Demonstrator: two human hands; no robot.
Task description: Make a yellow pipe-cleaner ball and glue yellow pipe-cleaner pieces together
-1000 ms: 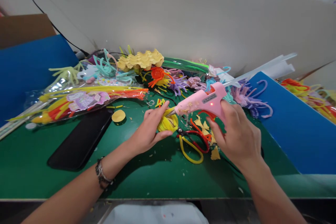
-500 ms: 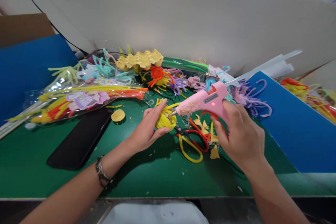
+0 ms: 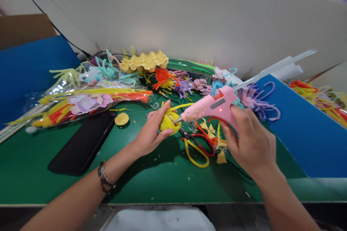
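Observation:
My left hand (image 3: 151, 131) is closed around a small bundle of coiled yellow pipe cleaner (image 3: 170, 123), and a loose yellow end runs off it to the right. A pink hot glue gun (image 3: 211, 104) is gripped in my right hand (image 3: 251, 139), its small light glowing red. The metal nozzle points left and meets the yellow bundle, or comes very near it. A long clear glue stick (image 3: 276, 68) juts from the gun's back. Just below the nozzle lie red-handled scissors (image 3: 202, 144), with a yellow pipe cleaner loop (image 3: 199, 158) beside them.
A black phone (image 3: 82, 144) and a cut egg-carton cup (image 3: 121, 119) lie on the left of the green table. Bagged pipe cleaners (image 3: 92, 106), an egg carton (image 3: 146, 61) and colourful bundles line the wall. Carton scraps (image 3: 221, 157) lie mid-right; blue panels (image 3: 306, 133) flank both sides.
The yellow bundle has shifted slightly left and turned in my left hand. My right hand has moved the glue gun a little, its nozzle now slightly lower.

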